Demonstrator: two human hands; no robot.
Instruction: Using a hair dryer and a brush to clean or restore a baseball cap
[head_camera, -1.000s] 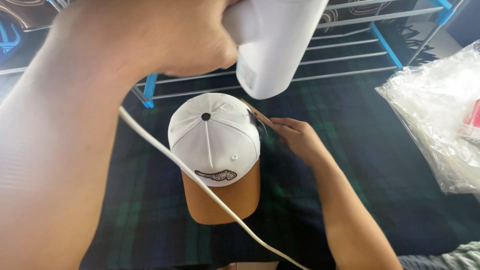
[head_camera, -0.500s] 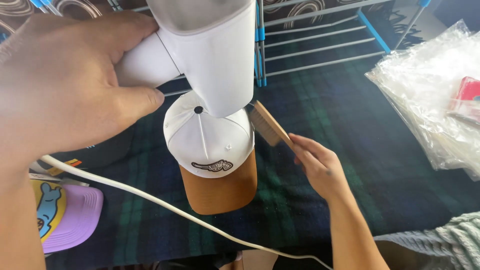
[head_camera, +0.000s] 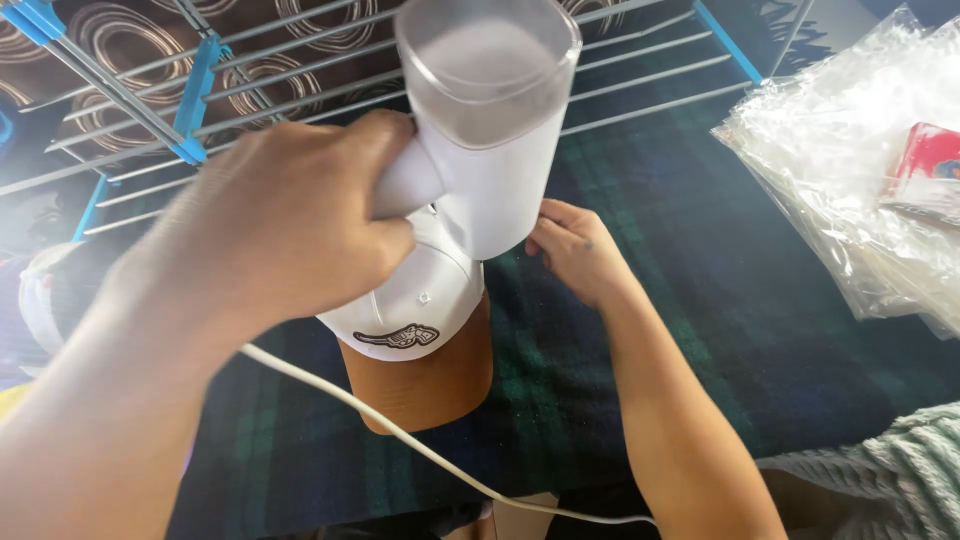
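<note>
- Under the left hand, whose fingers clamp the white handheld steamer, sits the white cap.
- Right hand fingertips pinch together at the cap's side, behind the steamer.

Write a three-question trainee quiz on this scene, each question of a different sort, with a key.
1. True or false: the left hand holds the white handheld appliance above the cap.
2. What colour is the cap's brim? A green, B tan brown, C pink.
3. Fill in: the white cord runs across the dark plaid ____.

Key
1. True; its grip is on the handle.
2. B; the crown is white with a small patch on the front.
3. Cloth. The right hand rests at the cap's side, partly hidden behind the appliance; what it grips cannot be told. Clear plastic bags lie to the right.
</note>
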